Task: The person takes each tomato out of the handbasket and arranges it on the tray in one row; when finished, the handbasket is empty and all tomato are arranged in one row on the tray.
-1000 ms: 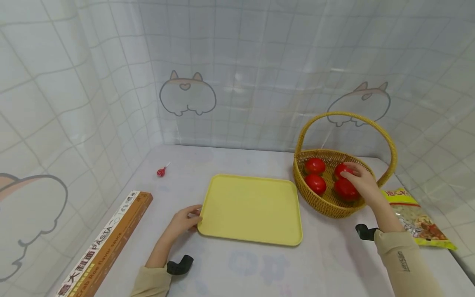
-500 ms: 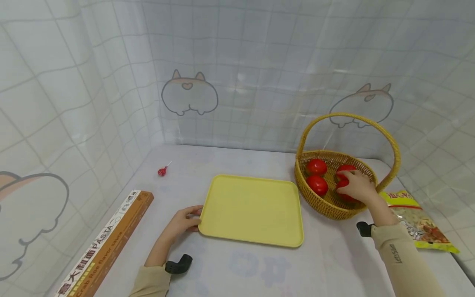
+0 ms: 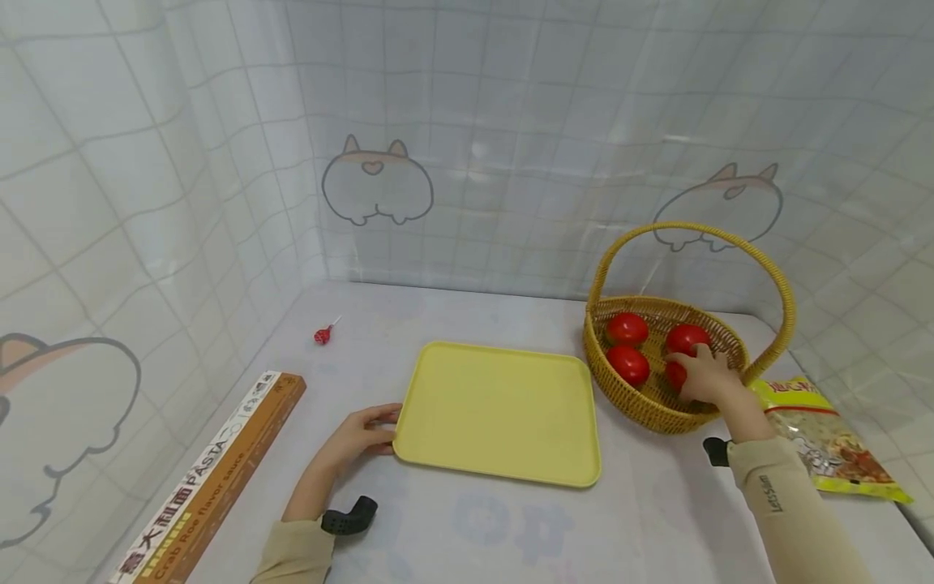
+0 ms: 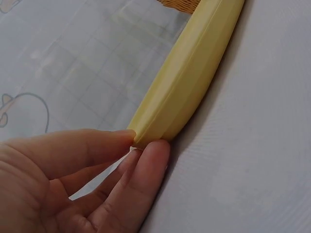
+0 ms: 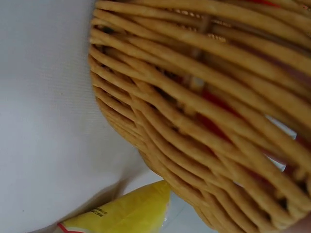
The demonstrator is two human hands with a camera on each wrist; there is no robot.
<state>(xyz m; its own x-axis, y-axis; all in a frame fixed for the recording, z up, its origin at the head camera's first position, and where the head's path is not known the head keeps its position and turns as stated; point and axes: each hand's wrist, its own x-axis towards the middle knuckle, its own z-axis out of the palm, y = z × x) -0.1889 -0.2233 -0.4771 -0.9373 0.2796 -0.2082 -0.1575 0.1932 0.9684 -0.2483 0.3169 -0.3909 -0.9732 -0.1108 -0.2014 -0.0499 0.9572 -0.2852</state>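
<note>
My left hand point(image 3: 355, 438) pinches the left edge of a yellow tray point(image 3: 499, 414), which lies flat on the table; in the left wrist view, thumb and fingers point(image 4: 152, 162) meet at the tray's rim point(image 4: 187, 73). Over on the right, my right hand point(image 3: 709, 377) reaches into a wicker basket point(image 3: 642, 414). Its fingers curl round the front right tomato point(image 3: 675, 375), mostly covered by the hand. Behind that sits another red tomato point(image 3: 687, 337), and two more lie on the basket's left side. The basket wall point(image 5: 184, 107) hides the right hand in the right wrist view.
A tall handle point(image 3: 784, 300) arches over the basket. A yellow-edged food bag point(image 3: 824, 438) lies to its right. At the left are a long pasta box point(image 3: 212, 478) and a small red lollipop point(image 3: 323, 335). Tiled-pattern sheeting point(image 3: 467, 162) encloses the back and sides.
My right hand has shifted from between the two right tomatoes down onto the front one, uncovering the back one. The left hand stays at the tray; the whole view has drifted slightly.
</note>
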